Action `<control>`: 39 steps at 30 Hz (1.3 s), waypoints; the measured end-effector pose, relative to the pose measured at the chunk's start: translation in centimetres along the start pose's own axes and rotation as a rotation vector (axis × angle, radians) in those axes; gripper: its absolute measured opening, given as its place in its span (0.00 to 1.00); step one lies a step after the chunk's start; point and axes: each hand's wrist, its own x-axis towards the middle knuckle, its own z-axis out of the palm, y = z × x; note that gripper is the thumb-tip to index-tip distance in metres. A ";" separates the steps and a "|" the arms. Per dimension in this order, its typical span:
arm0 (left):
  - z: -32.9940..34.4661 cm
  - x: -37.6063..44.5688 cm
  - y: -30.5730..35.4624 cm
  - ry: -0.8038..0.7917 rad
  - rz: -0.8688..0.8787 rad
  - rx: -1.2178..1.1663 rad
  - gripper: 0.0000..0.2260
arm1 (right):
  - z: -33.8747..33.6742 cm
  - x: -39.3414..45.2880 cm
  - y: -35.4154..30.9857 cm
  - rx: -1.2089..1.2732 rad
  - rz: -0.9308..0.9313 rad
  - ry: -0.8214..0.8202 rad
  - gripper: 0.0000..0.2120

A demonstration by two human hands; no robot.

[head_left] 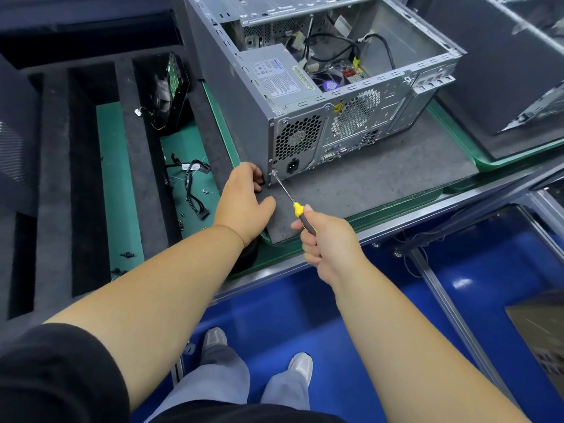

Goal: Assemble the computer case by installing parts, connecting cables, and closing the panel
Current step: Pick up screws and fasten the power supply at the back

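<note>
right hand [323,239] drives screwdriver [293,198]; left hand [244,199] steadies case [241,96]

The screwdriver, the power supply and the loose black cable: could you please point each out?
screwdriver [300,214]: head view, yellow handle collar.
power supply [279,79]: head view, label on top.
loose black cable [195,190]: head view, middle of its run.
</note>
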 end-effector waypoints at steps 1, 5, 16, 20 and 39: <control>0.0 0.0 0.0 0.002 0.002 0.002 0.16 | -0.1 -0.1 -0.2 0.117 0.091 -0.071 0.19; -0.1 0.0 0.0 0.004 0.008 0.008 0.16 | -0.5 -0.2 -0.3 0.403 0.291 -0.223 0.19; -0.1 0.1 -0.1 -0.007 0.002 0.013 0.16 | -0.2 -0.8 1.1 -1.054 -0.588 0.420 0.17; -0.1 0.1 0.0 -0.008 0.006 0.018 0.16 | 0.2 -0.2 1.1 -0.765 -0.542 0.271 0.19; -0.2 0.0 0.2 -0.001 -0.005 0.013 0.16 | 0.1 -1.0 1.0 -0.902 -0.498 0.303 0.13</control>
